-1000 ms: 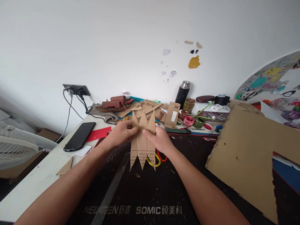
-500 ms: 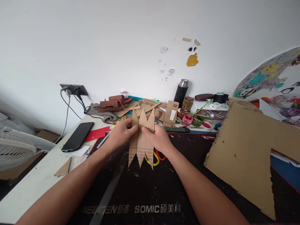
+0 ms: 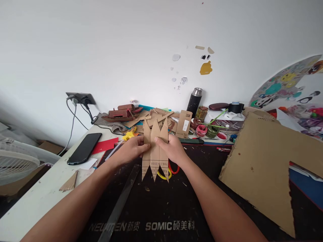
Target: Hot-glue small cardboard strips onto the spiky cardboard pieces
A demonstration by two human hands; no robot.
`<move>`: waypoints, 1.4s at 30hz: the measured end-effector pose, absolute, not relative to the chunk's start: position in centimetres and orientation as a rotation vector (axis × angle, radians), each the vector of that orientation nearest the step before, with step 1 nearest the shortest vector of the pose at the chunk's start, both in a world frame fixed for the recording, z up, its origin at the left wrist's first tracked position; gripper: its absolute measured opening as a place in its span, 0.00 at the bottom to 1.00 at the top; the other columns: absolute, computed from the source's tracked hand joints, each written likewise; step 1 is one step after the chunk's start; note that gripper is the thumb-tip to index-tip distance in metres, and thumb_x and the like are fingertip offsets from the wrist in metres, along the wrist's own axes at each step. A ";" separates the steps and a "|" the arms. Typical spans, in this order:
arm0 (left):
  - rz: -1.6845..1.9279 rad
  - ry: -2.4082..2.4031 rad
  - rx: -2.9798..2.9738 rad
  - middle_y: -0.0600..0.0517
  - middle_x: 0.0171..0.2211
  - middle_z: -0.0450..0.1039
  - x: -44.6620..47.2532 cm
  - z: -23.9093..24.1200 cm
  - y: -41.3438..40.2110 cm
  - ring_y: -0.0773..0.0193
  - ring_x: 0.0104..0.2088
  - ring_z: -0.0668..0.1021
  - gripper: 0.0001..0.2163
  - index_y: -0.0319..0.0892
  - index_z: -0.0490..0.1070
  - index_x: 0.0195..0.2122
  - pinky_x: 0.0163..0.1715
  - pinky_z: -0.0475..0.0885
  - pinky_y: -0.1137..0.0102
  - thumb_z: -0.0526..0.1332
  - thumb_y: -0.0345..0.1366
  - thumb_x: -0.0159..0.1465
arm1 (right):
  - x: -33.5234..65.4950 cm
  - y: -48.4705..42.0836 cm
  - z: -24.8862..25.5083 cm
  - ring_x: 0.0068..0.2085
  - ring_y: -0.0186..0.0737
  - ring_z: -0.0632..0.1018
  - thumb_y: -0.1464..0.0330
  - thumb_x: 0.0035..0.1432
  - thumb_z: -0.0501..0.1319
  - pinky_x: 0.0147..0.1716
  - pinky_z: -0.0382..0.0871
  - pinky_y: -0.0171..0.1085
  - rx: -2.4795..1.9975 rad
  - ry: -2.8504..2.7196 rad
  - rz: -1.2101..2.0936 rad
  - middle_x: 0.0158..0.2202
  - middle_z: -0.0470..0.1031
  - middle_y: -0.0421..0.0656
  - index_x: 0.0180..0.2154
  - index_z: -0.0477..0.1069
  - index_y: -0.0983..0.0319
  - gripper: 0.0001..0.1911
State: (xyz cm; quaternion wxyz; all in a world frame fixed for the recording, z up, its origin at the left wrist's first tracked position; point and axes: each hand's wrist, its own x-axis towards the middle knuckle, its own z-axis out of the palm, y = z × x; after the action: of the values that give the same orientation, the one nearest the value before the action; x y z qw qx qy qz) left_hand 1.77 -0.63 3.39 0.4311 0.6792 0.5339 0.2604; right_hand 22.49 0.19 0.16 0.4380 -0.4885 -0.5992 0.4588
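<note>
Between my two hands stands a cut piece of brown cardboard (image 3: 155, 154), with pointed teeth along its top and bottom ends and printed lines near the bottom. My left hand (image 3: 133, 148) pinches its left edge, thumb on the front face. On the right edge, my right hand (image 3: 174, 149) grips it with the thumb laid across the front; its other fingers are hidden behind. Partly covered by the lower teeth are scissors (image 3: 174, 168) with red and yellow handles. A clear ruler (image 3: 122, 198) lies on the black mat (image 3: 156, 205) below my left hand.
A large cardboard sheet (image 3: 257, 174) covers the right side. Open paint pots (image 3: 202, 130), a black thermos (image 3: 194, 102) and cardboard scraps (image 3: 156, 116) line the back beside a brown model boat (image 3: 122, 113). A phone (image 3: 85, 148) and red paper (image 3: 104, 145) lie left.
The cardboard piece has shifted slightly right and turned a little flatter toward me. My left hand has slid somewhat lower on its edge, uncovering a yellow star-like object behind.
</note>
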 end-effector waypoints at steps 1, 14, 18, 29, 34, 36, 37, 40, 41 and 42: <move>0.653 1.345 1.705 0.58 0.24 0.66 1.8 3.4 -0.7 0.65 0.25 0.66 0.15 0.45 0.66 0.28 0.26 0.60 0.68 0.65 0.50 0.60 | 22.5 0.2 0.2 0.46 0.56 0.86 0.57 0.63 0.67 0.39 0.76 0.44 -1.217 -1.497 1.133 0.43 0.88 0.49 0.41 0.81 0.61 0.14; 0.706 1.609 1.931 0.55 0.25 0.68 3.3 2.9 -0.9 0.62 0.27 0.69 0.10 0.47 0.62 0.28 0.28 0.59 0.66 0.59 0.45 0.59 | 22.1 0.0 0.4 0.47 0.57 0.86 0.60 0.66 0.66 0.43 0.76 0.44 -1.326 -1.585 0.950 0.45 0.88 0.51 0.43 0.82 0.61 0.12; 0.699 1.448 1.789 0.57 0.24 0.65 2.9 3.2 -0.9 0.63 0.26 0.67 0.14 0.46 0.65 0.28 0.26 0.60 0.68 0.62 0.50 0.59 | 22.4 0.1 0.6 0.45 0.55 0.86 0.60 0.64 0.67 0.42 0.77 0.44 -1.296 -1.545 0.974 0.43 0.88 0.49 0.40 0.82 0.61 0.11; 0.566 1.292 1.670 0.54 0.30 0.73 2.7 3.6 -1.3 0.60 0.30 0.73 0.15 0.45 0.68 0.32 0.29 0.66 0.68 0.66 0.50 0.56 | 23.2 0.7 0.3 0.42 0.53 0.84 0.56 0.64 0.67 0.42 0.77 0.46 -1.251 -1.527 1.021 0.42 0.87 0.49 0.42 0.82 0.63 0.16; 0.562 1.408 1.822 0.55 0.28 0.70 3.3 3.7 -1.7 0.61 0.28 0.70 0.10 0.47 0.65 0.30 0.28 0.62 0.68 0.63 0.46 0.57 | 22.9 0.3 0.5 0.40 0.53 0.84 0.56 0.65 0.66 0.40 0.76 0.43 -1.265 -1.534 0.997 0.38 0.87 0.48 0.39 0.81 0.62 0.15; 0.566 1.595 1.947 0.55 0.26 0.68 3.8 3.4 -2.0 0.60 0.27 0.69 0.09 0.48 0.60 0.29 0.28 0.58 0.66 0.62 0.42 0.58 | 22.6 0.1 0.7 0.41 0.54 0.85 0.56 0.65 0.66 0.39 0.75 0.43 -1.310 -1.535 0.933 0.37 0.87 0.48 0.36 0.80 0.61 0.15; 0.576 1.688 1.999 0.55 0.25 0.66 4.1 3.3 -2.1 0.60 0.26 0.68 0.10 0.49 0.58 0.29 0.28 0.56 0.65 0.62 0.40 0.58 | 22.5 0.0 0.7 0.41 0.55 0.85 0.55 0.65 0.66 0.39 0.74 0.43 -1.332 -1.530 0.899 0.36 0.86 0.49 0.34 0.79 0.60 0.15; 0.613 1.752 2.038 0.55 0.25 0.66 4.5 3.2 -2.3 0.60 0.26 0.68 0.11 0.49 0.57 0.30 0.29 0.56 0.65 0.62 0.39 0.59 | 22.4 -0.1 0.9 0.41 0.55 0.85 0.54 0.65 0.66 0.40 0.75 0.43 -1.345 -1.505 0.866 0.36 0.86 0.49 0.32 0.77 0.59 0.16; 0.622 1.706 2.019 0.55 0.25 0.67 4.5 3.3 -2.3 0.60 0.26 0.68 0.10 0.49 0.58 0.30 0.29 0.58 0.65 0.61 0.40 0.59 | 22.4 -0.1 1.0 0.40 0.54 0.85 0.55 0.65 0.66 0.39 0.75 0.43 -1.334 -1.498 0.885 0.36 0.86 0.48 0.32 0.78 0.59 0.16; 0.633 1.649 1.992 0.55 0.25 0.68 4.3 3.4 -2.3 0.60 0.27 0.69 0.10 0.48 0.59 0.30 0.29 0.60 0.65 0.61 0.41 0.59 | 22.4 0.0 1.0 0.40 0.54 0.85 0.56 0.65 0.65 0.40 0.75 0.43 -1.317 -1.489 0.914 0.36 0.86 0.47 0.33 0.78 0.60 0.15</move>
State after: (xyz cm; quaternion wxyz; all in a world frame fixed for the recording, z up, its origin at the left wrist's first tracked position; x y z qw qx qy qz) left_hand 4.33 -2.28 3.41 0.2375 0.7268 0.6016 0.2310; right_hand 22.44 0.00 1.02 0.4587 -0.5349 -0.6047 0.3712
